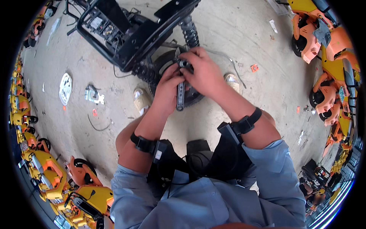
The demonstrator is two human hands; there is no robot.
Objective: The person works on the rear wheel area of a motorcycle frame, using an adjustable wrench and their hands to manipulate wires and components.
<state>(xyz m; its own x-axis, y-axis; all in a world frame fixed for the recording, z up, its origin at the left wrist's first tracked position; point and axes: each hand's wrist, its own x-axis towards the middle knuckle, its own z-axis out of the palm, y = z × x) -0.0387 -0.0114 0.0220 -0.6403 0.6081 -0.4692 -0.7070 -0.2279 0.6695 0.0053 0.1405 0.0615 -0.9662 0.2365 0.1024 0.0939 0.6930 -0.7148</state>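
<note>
A stripped black scooter frame stands in front of me, with a coil shock absorber on its right side and another on its left. My hands meet over the black wheel between the shocks. A dark metal wrench with a ring at its near end points back toward me. My left hand is closed around the upper part of this wrench. Fingers of my right hand are curled on a round metal piece at the wrench's far end; they partly hide it.
White oval plate and a metal bracket lie on the floor at left. A thin cable curves over the floor at right. Rows of yellow and orange scooters line both sides. My shoes flank the wheel.
</note>
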